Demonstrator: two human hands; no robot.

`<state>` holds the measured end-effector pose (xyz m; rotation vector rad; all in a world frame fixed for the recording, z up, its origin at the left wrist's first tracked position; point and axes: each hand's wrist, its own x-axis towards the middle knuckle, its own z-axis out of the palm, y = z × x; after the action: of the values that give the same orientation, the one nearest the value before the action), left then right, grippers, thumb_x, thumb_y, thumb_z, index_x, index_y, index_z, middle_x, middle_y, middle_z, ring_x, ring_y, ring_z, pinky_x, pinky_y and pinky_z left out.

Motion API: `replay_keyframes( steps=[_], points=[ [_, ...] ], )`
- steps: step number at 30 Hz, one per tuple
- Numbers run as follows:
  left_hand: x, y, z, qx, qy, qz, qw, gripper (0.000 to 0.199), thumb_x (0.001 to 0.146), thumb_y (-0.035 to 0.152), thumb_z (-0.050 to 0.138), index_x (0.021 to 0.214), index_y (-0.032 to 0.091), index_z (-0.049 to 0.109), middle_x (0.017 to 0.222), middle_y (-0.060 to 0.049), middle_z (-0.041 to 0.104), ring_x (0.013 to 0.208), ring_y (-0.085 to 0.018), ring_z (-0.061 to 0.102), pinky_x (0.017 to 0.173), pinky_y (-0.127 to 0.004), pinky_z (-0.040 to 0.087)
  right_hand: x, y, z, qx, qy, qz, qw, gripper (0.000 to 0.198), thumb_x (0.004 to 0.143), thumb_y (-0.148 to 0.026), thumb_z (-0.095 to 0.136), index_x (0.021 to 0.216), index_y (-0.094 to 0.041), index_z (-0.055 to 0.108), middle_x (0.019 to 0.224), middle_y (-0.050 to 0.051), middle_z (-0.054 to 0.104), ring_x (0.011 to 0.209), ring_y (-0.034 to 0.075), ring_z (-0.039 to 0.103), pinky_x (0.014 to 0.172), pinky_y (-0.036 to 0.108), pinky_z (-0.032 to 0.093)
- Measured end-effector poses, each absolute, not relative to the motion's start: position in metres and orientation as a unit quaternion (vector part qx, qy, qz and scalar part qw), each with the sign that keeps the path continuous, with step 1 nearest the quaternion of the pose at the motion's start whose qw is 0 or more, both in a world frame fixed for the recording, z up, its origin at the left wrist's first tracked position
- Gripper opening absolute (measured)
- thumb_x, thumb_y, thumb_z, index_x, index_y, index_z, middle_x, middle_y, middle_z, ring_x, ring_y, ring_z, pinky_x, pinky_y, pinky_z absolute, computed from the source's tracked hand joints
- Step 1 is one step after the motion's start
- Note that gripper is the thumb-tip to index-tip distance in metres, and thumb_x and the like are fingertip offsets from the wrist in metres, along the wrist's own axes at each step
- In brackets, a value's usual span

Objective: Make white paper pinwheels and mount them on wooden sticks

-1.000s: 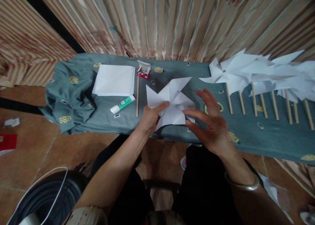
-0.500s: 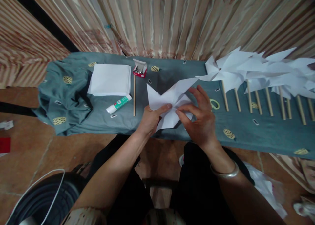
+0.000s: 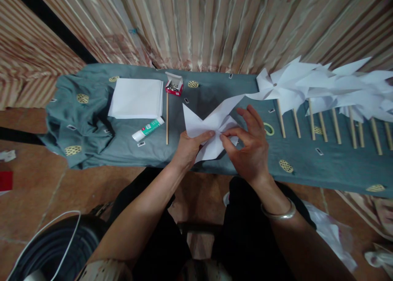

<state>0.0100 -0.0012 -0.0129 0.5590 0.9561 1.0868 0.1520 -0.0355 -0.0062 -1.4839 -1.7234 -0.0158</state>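
A white paper pinwheel, its blades folded toward the middle, is held above the near side of the table. My left hand grips it from the left, thumb on top close to the centre and the other fingers hidden underneath. With thumb and index finger, my right hand pinches a folded paper tip at the centre; its other fingers are raised. Left of the pinwheel lie a wooden stick, a glue stick and an open red box of small metal pins.
A stack of white paper lies on the left of the teal cloth. At right, several pinwheels on wooden sticks overlap. Scissors with a light green handle lie beyond my right hand. A pleated curtain hangs behind the table.
The fingertips of my right hand have pressed slightly closer to the pinwheel's centre. My left hand keeps its hold, and the things on the table stay where they were.
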Motion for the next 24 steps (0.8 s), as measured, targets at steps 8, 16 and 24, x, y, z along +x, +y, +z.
replay_keyframes(
  steps=[8, 16, 24],
  points=[
    [0.0118, -0.0021, -0.0123, 0.261, 0.442, 0.492, 0.703, 0.031, 0.051, 0.021, 0.09, 0.077, 0.014, 0.075, 0.08, -0.003, 0.075, 0.072, -0.015, 0.066, 0.079, -0.031, 0.054, 0.1506, -0.0361, -0.0036, -0.614, -0.682, 0.002, 0.399, 0.011, 0.085, -0.02, 0.065, 0.076, -0.025, 0.069, 0.136, 0.006, 0.061, 0.14, 0.033, 0.045, 0.112, 0.057, 0.04],
    [0.0133, -0.0022, -0.0181, 0.278, 0.466, 0.502, 0.673, 0.035, 0.051, 0.024, 0.089, 0.081, 0.014, 0.075, 0.084, -0.004, 0.077, 0.076, -0.017, 0.068, 0.08, -0.033, 0.054, 0.1488, -0.0357, -0.0034, -0.614, -0.682, 0.014, 0.397, 0.01, 0.085, -0.02, 0.065, 0.077, -0.024, 0.069, 0.137, 0.008, 0.061, 0.141, 0.033, 0.042, 0.114, 0.056, 0.038],
    [0.0129, 0.0003, -0.0214, 0.293, 0.479, 0.518, 0.646, 0.034, 0.051, 0.025, 0.088, 0.08, 0.014, 0.075, 0.085, -0.005, 0.077, 0.079, -0.02, 0.069, 0.082, -0.034, 0.054, 0.1445, -0.0365, -0.007, -0.607, -0.689, -0.03, 0.395, 0.011, 0.086, -0.023, 0.067, 0.076, -0.022, 0.067, 0.134, 0.011, 0.062, 0.139, 0.032, 0.046, 0.111, 0.055, 0.041]
  ],
)
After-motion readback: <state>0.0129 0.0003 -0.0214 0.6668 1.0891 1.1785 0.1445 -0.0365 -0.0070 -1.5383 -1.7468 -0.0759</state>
